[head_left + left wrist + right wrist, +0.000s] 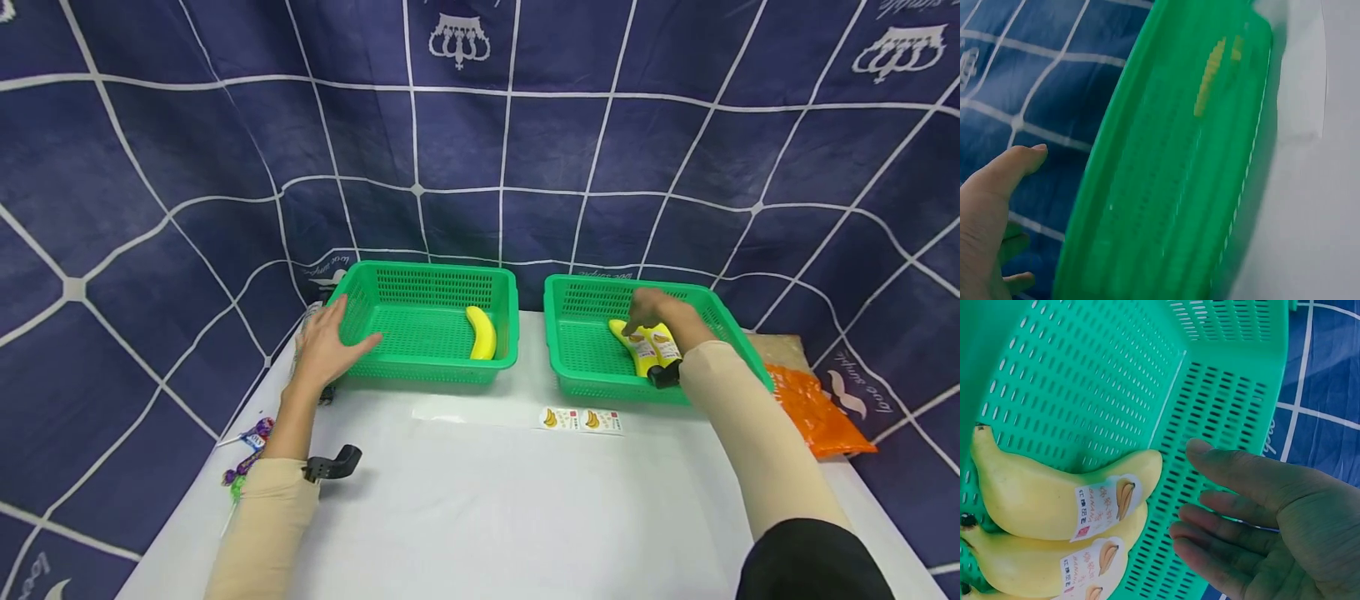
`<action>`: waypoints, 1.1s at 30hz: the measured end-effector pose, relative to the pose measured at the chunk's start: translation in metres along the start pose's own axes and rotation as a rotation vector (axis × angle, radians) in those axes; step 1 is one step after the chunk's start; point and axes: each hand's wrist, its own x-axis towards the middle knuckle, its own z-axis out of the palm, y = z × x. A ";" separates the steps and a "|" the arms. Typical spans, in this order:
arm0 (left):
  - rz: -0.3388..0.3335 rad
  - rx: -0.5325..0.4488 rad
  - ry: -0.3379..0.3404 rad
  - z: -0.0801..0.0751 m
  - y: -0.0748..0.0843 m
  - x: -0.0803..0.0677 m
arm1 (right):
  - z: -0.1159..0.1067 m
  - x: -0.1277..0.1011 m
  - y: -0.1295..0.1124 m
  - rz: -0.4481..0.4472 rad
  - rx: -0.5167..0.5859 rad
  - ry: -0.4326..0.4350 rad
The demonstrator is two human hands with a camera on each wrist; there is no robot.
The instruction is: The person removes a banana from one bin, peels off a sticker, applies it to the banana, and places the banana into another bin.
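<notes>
Two green mesh baskets stand side by side. The left basket holds one plain yellow banana, a blur through the mesh in the left wrist view. My left hand lies open against its left end. The right basket holds several bananas with stickers. My right hand hovers open inside it, fingertips just off the bananas' ends, holding nothing.
A clear strip with two banana stickers lies on the white table in front of the baskets. An orange bag sits at the right edge, candy wrappers at the left edge. Blue patterned cloth hangs behind.
</notes>
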 end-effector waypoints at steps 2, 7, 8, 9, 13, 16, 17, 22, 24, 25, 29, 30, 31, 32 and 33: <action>-0.039 -0.003 0.012 -0.003 -0.014 -0.004 | 0.001 -0.002 0.000 -0.004 -0.005 -0.002; -0.109 -0.077 -0.026 -0.002 -0.037 -0.007 | -0.001 -0.007 0.001 -0.011 -0.007 0.012; -0.124 -0.109 -0.045 -0.001 -0.040 -0.007 | -0.002 -0.008 0.001 -0.013 -0.015 0.017; -0.141 -0.142 -0.064 0.001 -0.043 -0.007 | -0.002 -0.009 0.002 -0.012 -0.019 0.020; -0.205 -0.257 -0.115 0.009 -0.049 -0.006 | -0.003 -0.014 0.001 -0.016 -0.027 0.028; -0.211 -0.288 -0.105 0.014 -0.050 -0.005 | -0.003 -0.019 -0.002 -0.012 -0.021 0.026; -0.206 -0.288 -0.097 0.014 -0.050 -0.005 | -0.003 -0.020 -0.002 -0.011 -0.022 0.026; -0.197 -0.294 -0.093 0.015 -0.052 -0.004 | -0.003 -0.024 -0.007 -0.023 -0.047 0.034; -0.198 -0.294 -0.102 0.013 -0.053 -0.004 | -0.004 -0.024 -0.008 -0.025 -0.055 0.041; -0.198 -0.297 -0.107 0.013 -0.054 -0.003 | -0.004 -0.024 -0.008 -0.027 -0.059 0.043; -0.191 -0.304 -0.119 0.012 -0.057 -0.002 | -0.006 -0.024 -0.008 -0.033 -0.070 0.046; -0.192 -0.307 -0.124 0.012 -0.057 -0.001 | -0.007 -0.024 -0.009 -0.032 -0.071 0.042; -0.193 -0.309 -0.129 0.012 -0.058 -0.001 | -0.007 -0.024 -0.009 -0.032 -0.071 0.042; -0.193 -0.308 -0.132 0.011 -0.058 0.000 | -0.008 -0.025 -0.010 -0.032 -0.069 0.042; -0.193 -0.308 -0.135 0.011 -0.058 0.000 | -0.008 -0.025 -0.011 -0.033 -0.067 0.040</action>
